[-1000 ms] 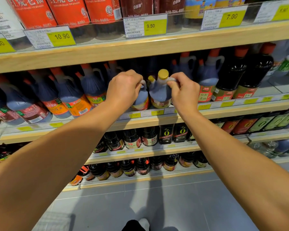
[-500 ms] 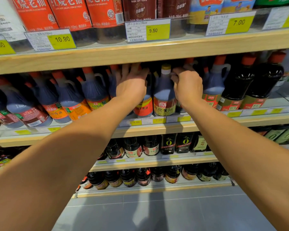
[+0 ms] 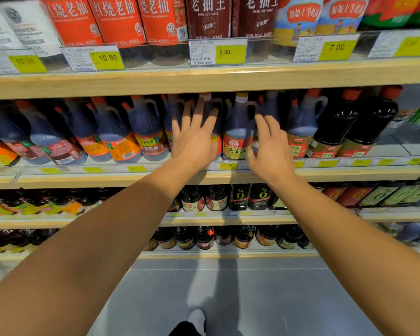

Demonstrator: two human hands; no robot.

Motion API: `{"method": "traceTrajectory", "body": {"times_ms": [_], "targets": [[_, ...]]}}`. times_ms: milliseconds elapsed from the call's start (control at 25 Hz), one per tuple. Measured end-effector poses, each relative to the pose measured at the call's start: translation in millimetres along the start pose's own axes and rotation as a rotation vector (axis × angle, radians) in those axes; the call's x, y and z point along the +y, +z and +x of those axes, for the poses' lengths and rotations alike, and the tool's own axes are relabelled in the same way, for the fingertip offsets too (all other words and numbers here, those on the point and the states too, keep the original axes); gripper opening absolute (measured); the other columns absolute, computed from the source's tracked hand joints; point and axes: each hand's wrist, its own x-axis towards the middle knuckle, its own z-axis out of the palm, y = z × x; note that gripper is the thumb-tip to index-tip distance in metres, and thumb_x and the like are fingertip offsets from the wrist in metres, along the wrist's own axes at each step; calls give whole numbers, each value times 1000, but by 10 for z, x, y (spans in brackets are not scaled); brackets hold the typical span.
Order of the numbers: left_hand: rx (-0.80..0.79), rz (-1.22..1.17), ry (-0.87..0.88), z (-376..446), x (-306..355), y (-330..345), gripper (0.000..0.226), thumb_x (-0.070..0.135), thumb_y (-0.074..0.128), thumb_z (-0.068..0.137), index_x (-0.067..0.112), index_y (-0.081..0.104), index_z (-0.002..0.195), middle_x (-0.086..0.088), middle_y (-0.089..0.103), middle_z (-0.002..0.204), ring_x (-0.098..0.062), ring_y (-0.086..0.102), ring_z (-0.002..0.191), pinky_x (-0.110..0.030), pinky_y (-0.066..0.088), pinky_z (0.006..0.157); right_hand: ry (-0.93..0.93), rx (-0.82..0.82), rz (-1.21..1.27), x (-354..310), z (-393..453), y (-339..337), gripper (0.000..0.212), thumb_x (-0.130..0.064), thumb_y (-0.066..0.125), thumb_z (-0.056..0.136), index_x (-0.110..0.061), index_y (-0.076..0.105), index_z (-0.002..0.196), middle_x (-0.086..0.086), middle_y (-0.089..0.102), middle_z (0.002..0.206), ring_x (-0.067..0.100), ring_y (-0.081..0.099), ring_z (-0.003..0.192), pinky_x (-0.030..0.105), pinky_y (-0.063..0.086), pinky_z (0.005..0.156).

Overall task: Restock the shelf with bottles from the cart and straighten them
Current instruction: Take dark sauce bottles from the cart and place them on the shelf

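Note:
A dark soy sauce jug with a yellow cap and a red-and-yellow label (image 3: 235,132) stands upright at the front of the middle shelf (image 3: 228,177). My left hand (image 3: 194,139) is spread flat with fingers apart in front of the jug to its left, whose red label edge (image 3: 217,144) shows past my palm. My right hand (image 3: 270,149) is open just right of the yellow-capped jug, covering the jug behind it. Neither hand grips anything. Whether the palms touch the bottles I cannot tell.
Rows of handled jugs with orange caps (image 3: 146,132) fill the middle shelf to the left, and dark round bottles (image 3: 332,132) stand to the right. Tall red-labelled bottles (image 3: 117,20) sit on the top shelf behind price tags (image 3: 218,53). Smaller bottles line the lower shelves above the grey floor (image 3: 252,299).
Both hands let go of the jug tops, the two jugs went back onto the shelf, and my hands have drawn back with fingers spread.

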Motion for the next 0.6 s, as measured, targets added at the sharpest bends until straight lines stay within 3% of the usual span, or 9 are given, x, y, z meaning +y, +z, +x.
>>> {"method": "traceTrajectory", "body": {"times_ms": [120, 280, 600], "targets": [[-68, -59, -31, -562, 30, -111, 73, 44, 54, 89, 28, 18, 150, -4, 8, 160, -30, 3, 147, -57, 9, 116, -26, -162, 26, -47, -399, -156, 76, -28, 59, 86, -16, 20, 150, 8, 19, 156, 31, 26, 139, 42, 31, 113], [-161, -151, -105, -1447, 31, -437, 71, 48, 49, 91, 26, 17, 151, -4, 9, 160, -28, 2, 147, -56, 9, 116, -161, -337, -20, -331, -883, -492, 80, -36, 60, 88, -17, 15, 152, 6, 12, 159, 29, 14, 145, 38, 19, 118], [-227, -200, -397, -3036, -577, -898, 71, 49, 48, 90, 32, 16, 151, 4, 8, 161, -20, 1, 148, -50, 4, 119, -514, -463, -85, -1464, -1668, -654, 81, -41, 60, 87, -12, 20, 150, 11, 20, 156, 30, 16, 144, 37, 16, 119]]}}
